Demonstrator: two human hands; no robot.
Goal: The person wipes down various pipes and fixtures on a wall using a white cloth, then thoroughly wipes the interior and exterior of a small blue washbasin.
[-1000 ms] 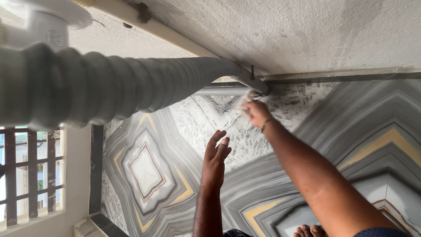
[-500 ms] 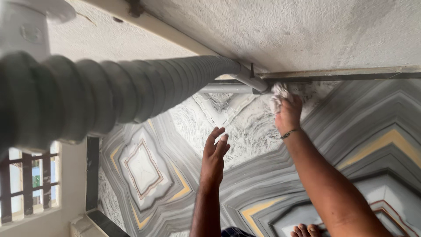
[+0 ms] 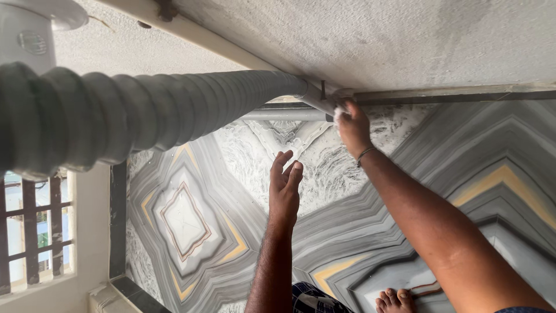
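Cloth point(image 3: 337, 111), a small white wad near the upper middle of the frame, is pinched in your right hand point(image 3: 352, 128) against the thin pipe point(image 3: 284, 115) running left, while your left hand point(image 3: 285, 188) hangs spread below it, empty.

The thick grey ribbed hose point(image 3: 145, 113) fills the upper left. Below the hose, the grey patterned marble floor point(image 3: 191, 214) lies open for a hand. At the hose's far end, a thin grey pipe point(image 3: 284, 115) and the rough white wall point(image 3: 376, 40) close the way.
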